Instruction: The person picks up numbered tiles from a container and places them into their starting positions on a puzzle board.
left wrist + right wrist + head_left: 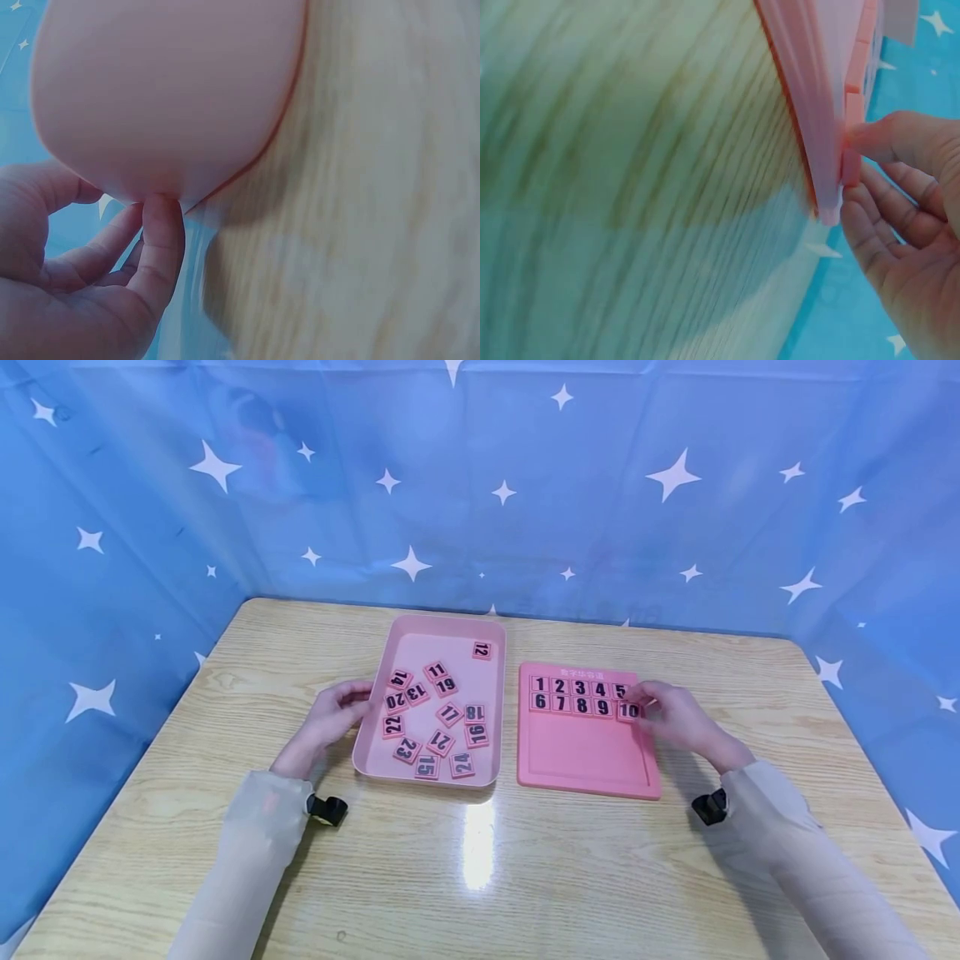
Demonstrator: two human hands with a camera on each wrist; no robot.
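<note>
My left hand (335, 713) holds the left side of a pink tray (370, 747). In the left wrist view its fingertips meet the tray's wall (172, 82) at the rim. Loose numbered tiles lie scattered inside, among them 17 (449, 714), 24 (462, 765) and 12 (482, 650). My right hand (678, 718) pinches the number 10 tile (628, 711) at the right end of the second row on the pink puzzle board (585, 756). From the right wrist view, thumb and fingers grip this tile (852, 142) by its ends, close over the board. Fingers partly cover tile 5 (619, 690).
Tiles 1 to 5 form the board's top row, with 6 to 9 below. Both board and tray lie on a wooden table (570, 877). A blue curtain (450, 510) with white stars stands behind and at both sides. Each wrist carries a black camera (327, 811).
</note>
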